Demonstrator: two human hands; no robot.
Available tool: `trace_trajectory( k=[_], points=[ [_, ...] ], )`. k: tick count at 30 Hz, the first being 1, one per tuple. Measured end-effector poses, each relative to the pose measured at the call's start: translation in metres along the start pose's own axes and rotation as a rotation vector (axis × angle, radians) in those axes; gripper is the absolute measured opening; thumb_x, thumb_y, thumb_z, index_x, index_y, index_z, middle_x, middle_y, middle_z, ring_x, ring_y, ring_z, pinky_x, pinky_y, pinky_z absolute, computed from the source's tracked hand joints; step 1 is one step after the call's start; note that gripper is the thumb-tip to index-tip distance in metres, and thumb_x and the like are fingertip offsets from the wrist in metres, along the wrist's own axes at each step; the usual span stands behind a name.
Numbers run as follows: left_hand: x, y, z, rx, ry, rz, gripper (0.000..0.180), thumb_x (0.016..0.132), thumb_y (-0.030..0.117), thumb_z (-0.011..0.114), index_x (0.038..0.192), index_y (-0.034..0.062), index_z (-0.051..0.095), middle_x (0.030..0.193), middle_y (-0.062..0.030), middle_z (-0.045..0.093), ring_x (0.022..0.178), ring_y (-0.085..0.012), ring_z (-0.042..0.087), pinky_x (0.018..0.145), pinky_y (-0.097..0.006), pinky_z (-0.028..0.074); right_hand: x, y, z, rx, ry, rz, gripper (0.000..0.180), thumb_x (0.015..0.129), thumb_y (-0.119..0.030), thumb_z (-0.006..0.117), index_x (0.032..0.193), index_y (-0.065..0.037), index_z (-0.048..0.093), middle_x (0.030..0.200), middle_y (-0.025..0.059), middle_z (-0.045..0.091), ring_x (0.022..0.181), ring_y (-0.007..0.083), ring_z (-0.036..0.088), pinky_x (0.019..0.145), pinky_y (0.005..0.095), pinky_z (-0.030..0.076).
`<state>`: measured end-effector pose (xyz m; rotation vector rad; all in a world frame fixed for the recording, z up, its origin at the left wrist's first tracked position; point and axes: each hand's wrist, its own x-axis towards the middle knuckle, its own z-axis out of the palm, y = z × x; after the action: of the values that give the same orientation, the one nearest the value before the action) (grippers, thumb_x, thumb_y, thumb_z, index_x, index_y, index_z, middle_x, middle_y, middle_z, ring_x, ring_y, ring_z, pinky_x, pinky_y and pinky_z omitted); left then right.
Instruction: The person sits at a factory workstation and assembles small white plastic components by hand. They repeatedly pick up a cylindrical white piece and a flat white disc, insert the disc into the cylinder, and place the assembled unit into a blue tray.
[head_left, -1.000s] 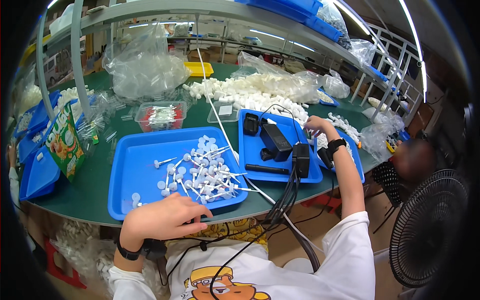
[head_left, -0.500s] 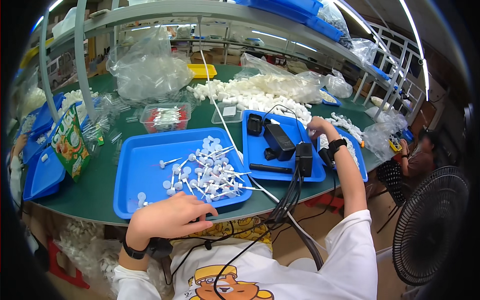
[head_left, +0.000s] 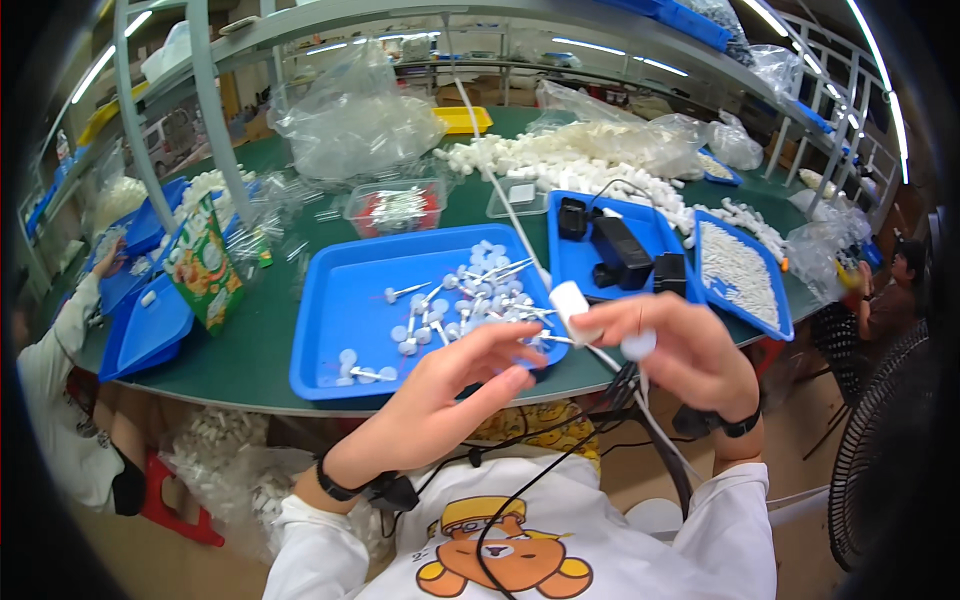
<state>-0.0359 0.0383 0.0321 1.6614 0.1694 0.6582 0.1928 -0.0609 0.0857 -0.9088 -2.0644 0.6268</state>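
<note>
My right hand [head_left: 690, 350] is raised near the table's front edge, in front of the black devices. Its fingers pinch a small white cylinder [head_left: 568, 302], and a translucent round cap [head_left: 638, 346] shows by the same fingers, slightly blurred. Over the front right rim of a blue tray [head_left: 335, 290] is my left hand [head_left: 435, 405], palm turned inward, thumb and fingers apart with nothing visible between them. Inside that tray lie many thin white sticks with round translucent caps [head_left: 490, 290], mostly on its right side.
A second blue tray [head_left: 665, 225] holds black boxes [head_left: 620, 250] and cables. Beyond it, another tray [head_left: 783, 300] holds small white pieces [head_left: 735, 275]. White cylinders [head_left: 590, 180] are heaped behind. A clear box [head_left: 395, 215] contains red-and-white sticks. Co-workers sit left and right; a fan [head_left: 890, 430] stands right.
My right hand has come back from the small-piece tray towards the middle, now with a white cylinder. My left hand has lifted and opened. The view has shifted, moving the scene rightward.
</note>
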Motion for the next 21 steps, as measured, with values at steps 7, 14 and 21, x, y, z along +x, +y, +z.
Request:
trace_trajectory(
  k=[7, 14, 21],
  points=[
    [-0.001, 0.002, -0.001, -0.198, 0.047, 0.074, 0.032, 0.091, 0.013, 0.049, 0.120, -0.0005, 0.043, 0.116, -0.0119, 0.052, 0.108, -0.0182, 0.051, 0.093, -0.033, 0.039, 0.007, 0.006, 0.045, 0.111, -0.070, -0.179, 0.033, 0.082, 0.010, 0.046, 0.113, 0.001, 0.046, 0.124, 0.0189, 0.049, 0.116, 0.0307, 0.048, 0.097, 0.0384, 0.037],
    [0.001, -0.005, 0.000, -0.028, 0.134, 0.258, 0.029, 0.085, 0.004, 0.057, 0.112, 0.0006, 0.045, 0.107, -0.0113, 0.055, 0.104, -0.0194, 0.053, 0.091, -0.034, 0.041, 0.001, 0.010, 0.049, 0.068, 0.136, -0.158, 0.028, 0.077, 0.003, 0.054, 0.105, 0.003, 0.055, 0.106, 0.0151, 0.060, 0.109, 0.0284, 0.053, 0.097, 0.0399, 0.036],
    [-0.002, -0.002, 0.008, -0.166, 0.132, 0.251, 0.029, 0.087, 0.003, 0.053, 0.113, 0.0029, 0.043, 0.105, -0.0139, 0.054, 0.094, -0.0238, 0.059, 0.082, -0.037, 0.048, -0.006, 0.013, 0.051, 0.288, 0.301, -0.003, 0.029, 0.084, -0.001, 0.052, 0.113, 0.004, 0.053, 0.104, 0.0120, 0.059, 0.088, 0.0149, 0.057, 0.076, 0.0273, 0.045]
  ],
)
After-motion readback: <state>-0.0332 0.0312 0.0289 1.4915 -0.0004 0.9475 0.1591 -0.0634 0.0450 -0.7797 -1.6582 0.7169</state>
